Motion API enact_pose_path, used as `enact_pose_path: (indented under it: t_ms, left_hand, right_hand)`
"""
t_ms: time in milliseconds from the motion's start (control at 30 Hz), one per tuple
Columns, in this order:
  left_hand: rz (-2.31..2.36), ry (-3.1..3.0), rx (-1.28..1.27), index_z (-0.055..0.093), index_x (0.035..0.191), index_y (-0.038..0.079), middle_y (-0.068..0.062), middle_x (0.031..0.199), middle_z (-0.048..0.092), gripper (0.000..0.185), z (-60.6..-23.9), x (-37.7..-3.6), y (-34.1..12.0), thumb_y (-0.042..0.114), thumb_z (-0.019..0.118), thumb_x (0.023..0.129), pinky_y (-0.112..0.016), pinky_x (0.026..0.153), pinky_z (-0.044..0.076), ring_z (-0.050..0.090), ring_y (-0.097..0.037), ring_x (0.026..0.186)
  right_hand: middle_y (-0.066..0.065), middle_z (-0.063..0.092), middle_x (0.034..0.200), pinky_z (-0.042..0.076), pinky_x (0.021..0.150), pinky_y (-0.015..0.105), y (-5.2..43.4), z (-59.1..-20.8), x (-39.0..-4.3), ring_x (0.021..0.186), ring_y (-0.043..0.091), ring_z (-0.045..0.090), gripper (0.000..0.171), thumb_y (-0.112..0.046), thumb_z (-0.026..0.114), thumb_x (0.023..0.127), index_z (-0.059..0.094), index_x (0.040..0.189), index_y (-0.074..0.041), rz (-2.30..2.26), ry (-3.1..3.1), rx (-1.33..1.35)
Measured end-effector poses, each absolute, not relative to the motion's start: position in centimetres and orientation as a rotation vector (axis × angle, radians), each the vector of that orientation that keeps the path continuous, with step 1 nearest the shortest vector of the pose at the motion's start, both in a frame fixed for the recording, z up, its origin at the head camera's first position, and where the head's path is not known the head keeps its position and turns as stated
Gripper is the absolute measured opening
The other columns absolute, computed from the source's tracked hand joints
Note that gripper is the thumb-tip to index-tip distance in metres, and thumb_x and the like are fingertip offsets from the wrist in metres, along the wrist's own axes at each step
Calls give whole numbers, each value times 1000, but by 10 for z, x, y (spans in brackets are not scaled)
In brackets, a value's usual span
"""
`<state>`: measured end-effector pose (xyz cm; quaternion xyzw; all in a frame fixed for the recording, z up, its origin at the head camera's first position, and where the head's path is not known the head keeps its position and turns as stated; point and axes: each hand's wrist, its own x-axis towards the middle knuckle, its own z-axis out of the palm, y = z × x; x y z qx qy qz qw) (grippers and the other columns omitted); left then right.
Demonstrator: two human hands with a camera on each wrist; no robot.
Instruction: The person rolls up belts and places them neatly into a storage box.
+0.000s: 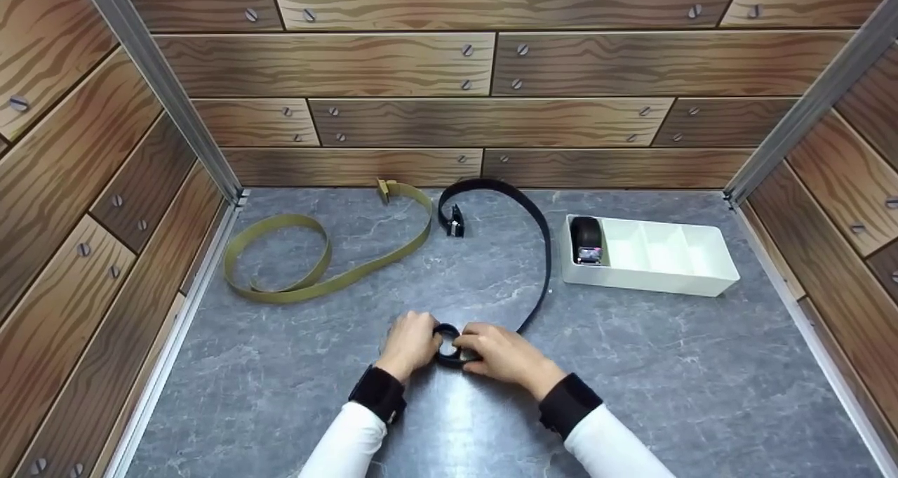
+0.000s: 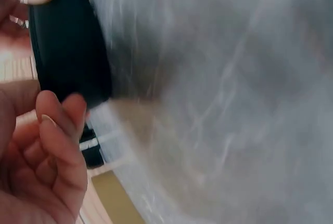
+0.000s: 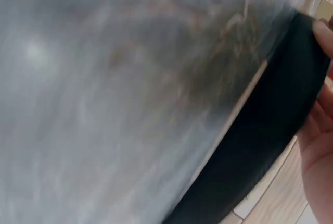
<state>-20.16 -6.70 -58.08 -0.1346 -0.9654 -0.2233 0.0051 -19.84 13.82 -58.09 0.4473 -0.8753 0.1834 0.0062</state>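
- Head view: your left hand [image 1: 410, 341] and right hand [image 1: 501, 355] meet near the front of the grey tabletop [image 1: 280, 394], one on each side of a small loop [image 1: 449, 361] in the black belt [image 1: 518, 196].
- Both your hands have their fingers bent in at that loop and grip the belt there.
- From your right hand the rest of the belt sweeps away in a wide curve, standing on edge, and ends at the buckle [image 1: 455, 224] near the back wall.
- To your left, the olive belt [image 1: 365, 271] lies loosely curled, apart from your hands.
- To your right is the white tray [image 1: 638, 281]; its leftmost compartment holds a dark roll [image 1: 586, 234].
- Left wrist view: you have fingers on both edges of the belt, above and below, pinching it; this angle does not make plain which fingers belong to which hand.
- Right wrist view: your thumb lies on the belt near its edge with fingers behind it, and the band runs slantwise down from that grip; the surface behind is blurred.
- Judging by all three, you seem to be at an early step of coiling the belt, since most of its length is loose.
- Your next turn would call for a firm pinch on the loop, level edges and slack fed evenly from the right.
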Motion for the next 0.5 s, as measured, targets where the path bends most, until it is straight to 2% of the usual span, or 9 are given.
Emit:
enact_pose_path:
  t_ms: [67,167,367,500]
  left_hand:
    - [-681,-3042,-539,60,62,15,-2,66,63,22,-579,-204,-69,10,69,81,-40,59,48,61,-24,62]
    - [-621,-3052,-711,61,66,15,1,67,62,20,-579,-208,-72,10,69,83,-39,60,47,59,-20,63]
    - [-556,-3008,-948,73,87,16,0,81,69,9,-578,-211,-72,10,66,88,-39,63,50,65,-21,74]
    - [-578,-2983,-1013,75,91,15,-1,84,70,11,-579,-212,-70,11,64,91,-38,66,51,66,-21,78]
  right_hand:
    - [0,58,101,51,74,30,143,-577,-199,84,13,58,43,-22,83,78,70,119,-15,570,-2794,1393]
    - [4,58,111,52,79,33,147,-573,-200,92,17,61,45,-23,82,78,70,121,-19,536,-2819,1400]
    - [4,58,127,50,89,32,143,-580,-202,108,21,61,23,-20,80,79,74,101,-19,552,-2638,1484]
    - [-2,64,116,50,86,28,140,-584,-203,100,15,64,17,-16,81,76,76,92,-17,575,-2522,1506]
